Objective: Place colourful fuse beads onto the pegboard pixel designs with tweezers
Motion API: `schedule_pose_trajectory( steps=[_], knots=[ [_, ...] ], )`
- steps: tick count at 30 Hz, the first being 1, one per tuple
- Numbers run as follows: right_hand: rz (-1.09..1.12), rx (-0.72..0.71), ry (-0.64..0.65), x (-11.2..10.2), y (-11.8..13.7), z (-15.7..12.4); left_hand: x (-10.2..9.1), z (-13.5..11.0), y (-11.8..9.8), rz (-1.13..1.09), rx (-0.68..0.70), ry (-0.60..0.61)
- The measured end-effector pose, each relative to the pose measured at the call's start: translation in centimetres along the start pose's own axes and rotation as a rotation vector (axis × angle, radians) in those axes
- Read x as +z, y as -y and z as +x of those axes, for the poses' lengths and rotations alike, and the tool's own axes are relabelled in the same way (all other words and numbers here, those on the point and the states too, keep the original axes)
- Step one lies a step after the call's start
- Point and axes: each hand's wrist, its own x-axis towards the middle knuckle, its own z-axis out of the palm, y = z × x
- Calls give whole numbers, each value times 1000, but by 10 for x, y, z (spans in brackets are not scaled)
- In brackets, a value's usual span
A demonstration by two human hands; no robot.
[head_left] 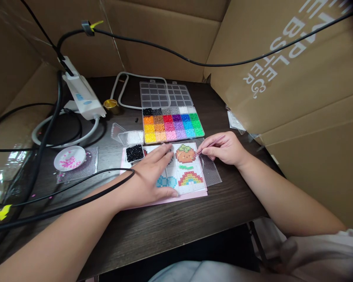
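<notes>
My left hand point(149, 172) lies flat with fingers stretched out on a white pattern sheet point(191, 172) printed with an orange fruit, a rainbow and a blue bow. My right hand point(225, 149) pinches pink tweezers point(209, 146), whose tip touches the orange fruit picture. The sheet lies over a clear pegboard point(212, 172) and a pink paper. Behind it stands an open bead box point(173, 124) with many coloured compartments. A small tub of black beads point(134, 152) sits by my left fingers.
A white dish with pink beads point(69, 158) rests on a second pegboard at the left. A white device point(84, 94), cables, a gold cap point(110, 104) and a clear lid are behind. Cardboard walls enclose the dark table point(176, 223).
</notes>
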Motion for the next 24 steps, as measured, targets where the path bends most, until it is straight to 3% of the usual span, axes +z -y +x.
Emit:
schedule_pose_trajectory(
  steps=[16, 24],
  knots=[
    [24, 16, -46, 2, 3, 2, -1, 0, -1, -21, -17, 3],
    [-67, 32, -225, 11, 9, 9, -1, 0, -1, -42, -13, -19]
  ],
)
